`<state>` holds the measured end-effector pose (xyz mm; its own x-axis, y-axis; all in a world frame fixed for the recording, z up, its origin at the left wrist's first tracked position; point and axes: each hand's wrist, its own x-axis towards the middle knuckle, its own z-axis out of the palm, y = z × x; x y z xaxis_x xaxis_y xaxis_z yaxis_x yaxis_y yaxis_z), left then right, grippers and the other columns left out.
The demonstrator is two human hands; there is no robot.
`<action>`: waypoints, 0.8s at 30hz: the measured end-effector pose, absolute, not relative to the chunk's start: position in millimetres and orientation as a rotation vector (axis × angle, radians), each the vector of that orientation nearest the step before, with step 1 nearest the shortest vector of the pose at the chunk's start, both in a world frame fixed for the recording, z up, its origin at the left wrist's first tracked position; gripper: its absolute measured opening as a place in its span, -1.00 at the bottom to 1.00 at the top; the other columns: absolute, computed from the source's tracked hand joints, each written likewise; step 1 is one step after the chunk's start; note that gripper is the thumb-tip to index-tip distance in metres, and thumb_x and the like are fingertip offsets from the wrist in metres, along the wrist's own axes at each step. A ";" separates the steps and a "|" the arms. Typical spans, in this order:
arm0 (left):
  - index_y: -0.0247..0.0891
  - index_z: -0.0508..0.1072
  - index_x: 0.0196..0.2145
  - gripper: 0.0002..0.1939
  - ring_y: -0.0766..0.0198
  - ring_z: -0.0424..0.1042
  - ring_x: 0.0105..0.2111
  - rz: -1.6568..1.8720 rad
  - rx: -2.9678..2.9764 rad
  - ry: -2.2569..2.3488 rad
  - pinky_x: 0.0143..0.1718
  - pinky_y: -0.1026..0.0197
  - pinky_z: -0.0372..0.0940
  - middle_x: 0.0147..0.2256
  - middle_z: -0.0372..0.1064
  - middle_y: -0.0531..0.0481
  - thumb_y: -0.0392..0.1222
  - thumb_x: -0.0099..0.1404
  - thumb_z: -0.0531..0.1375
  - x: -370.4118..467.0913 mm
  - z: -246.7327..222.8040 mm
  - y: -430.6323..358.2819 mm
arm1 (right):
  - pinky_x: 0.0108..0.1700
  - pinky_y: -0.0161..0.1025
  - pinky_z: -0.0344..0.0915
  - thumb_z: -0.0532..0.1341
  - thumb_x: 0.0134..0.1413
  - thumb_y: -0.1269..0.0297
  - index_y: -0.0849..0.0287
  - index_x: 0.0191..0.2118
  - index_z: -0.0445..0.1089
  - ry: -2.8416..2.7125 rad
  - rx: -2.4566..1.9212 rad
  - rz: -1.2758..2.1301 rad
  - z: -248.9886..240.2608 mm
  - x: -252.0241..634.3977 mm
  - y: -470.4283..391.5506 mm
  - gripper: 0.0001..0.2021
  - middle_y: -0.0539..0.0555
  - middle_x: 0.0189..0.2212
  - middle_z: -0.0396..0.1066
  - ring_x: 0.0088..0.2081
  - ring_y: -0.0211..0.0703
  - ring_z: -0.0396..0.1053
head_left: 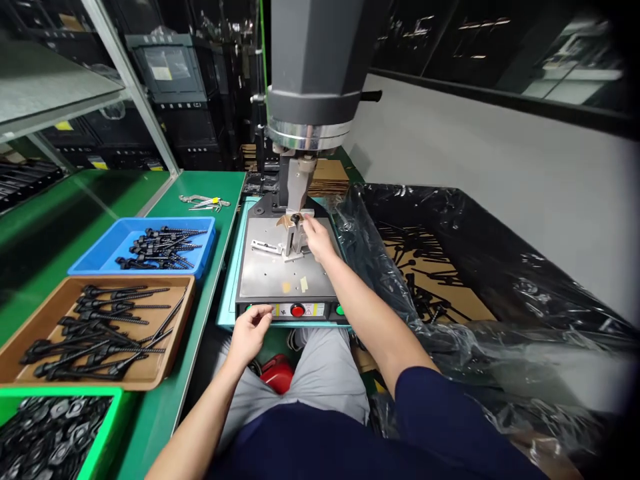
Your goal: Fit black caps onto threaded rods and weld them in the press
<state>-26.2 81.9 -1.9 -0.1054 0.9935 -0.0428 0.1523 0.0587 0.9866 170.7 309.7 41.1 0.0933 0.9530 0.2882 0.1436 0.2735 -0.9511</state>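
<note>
At the press fixture [291,241], my right hand [318,237] has its fingers closed at the side of a small black plastic part [295,218], under the press's metal tool head [299,183]. My fingertips partly hide the contact there. My left hand [250,335] hovers at the front edge of the machine, by the left green button, which it partly covers. Its fingers are loosely bent with the thumb a little apart, and nothing shows in them. A red button [298,310] sits in the middle of the front panel, with another green button [341,310] at its right.
On the left bench stand a blue tray [95,248] and a brown tray [184,313] of black ribbed stems, plus a green bin [111,427] of black parts. Pliers [203,199] lie behind them. A plastic-lined box [400,293] with black pieces is at right.
</note>
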 end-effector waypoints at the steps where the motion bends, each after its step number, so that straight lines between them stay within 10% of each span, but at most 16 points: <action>1: -0.26 0.58 -0.20 -0.66 0.07 0.52 -0.13 1.173 1.228 1.451 0.02 -0.01 0.36 -0.16 0.56 -0.16 0.03 0.16 0.29 -32.2 -2.3 74.5 | 0.18 -0.06 0.23 0.14 0.20 0.03 0.16 0.04 0.46 -1.321 -1.167 0.828 30.7 173.9 299.6 -0.58 0.18 0.08 0.43 0.13 -0.02 0.34; 10: -0.27 0.58 -0.17 -0.58 -0.01 0.50 -0.02 1.158 1.086 1.673 0.12 -0.07 0.30 -0.10 0.55 -0.19 0.09 0.14 0.30 -67.7 -30.7 49.0 | 0.00 -0.06 0.37 0.16 0.13 0.27 0.16 -0.20 0.53 -1.560 -1.390 0.669 -31.5 214.0 198.5 -0.78 0.16 -0.18 0.50 -0.15 -0.04 0.45; 18: -0.26 0.59 -0.24 -0.51 -0.05 0.51 -0.04 1.092 1.143 1.576 0.10 -0.09 0.33 -0.14 0.57 -0.19 0.21 0.04 0.33 -40.0 -26.6 66.4 | 0.24 0.17 0.04 0.23 0.10 0.38 0.25 -0.14 0.56 -1.464 -1.861 0.186 36.6 265.0 310.7 -0.77 0.36 0.26 0.12 0.32 0.33 -0.06; 24: -0.26 0.59 -0.23 -0.50 -0.05 0.50 -0.03 1.087 1.143 1.527 0.14 -0.11 0.30 -0.13 0.56 -0.19 0.21 0.05 0.33 -35.9 -16.3 72.6 | 0.17 0.05 0.17 0.00 0.27 0.43 0.27 -0.14 0.53 -1.522 -1.750 0.221 89.5 273.4 336.9 -0.67 0.34 -0.07 0.44 0.08 0.13 0.32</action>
<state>-35.9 72.6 -16.3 -0.1552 0.9756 -0.1554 0.1724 0.1817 0.9681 273.4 336.9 89.5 0.2646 0.8969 0.3542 0.7595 0.0326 -0.6497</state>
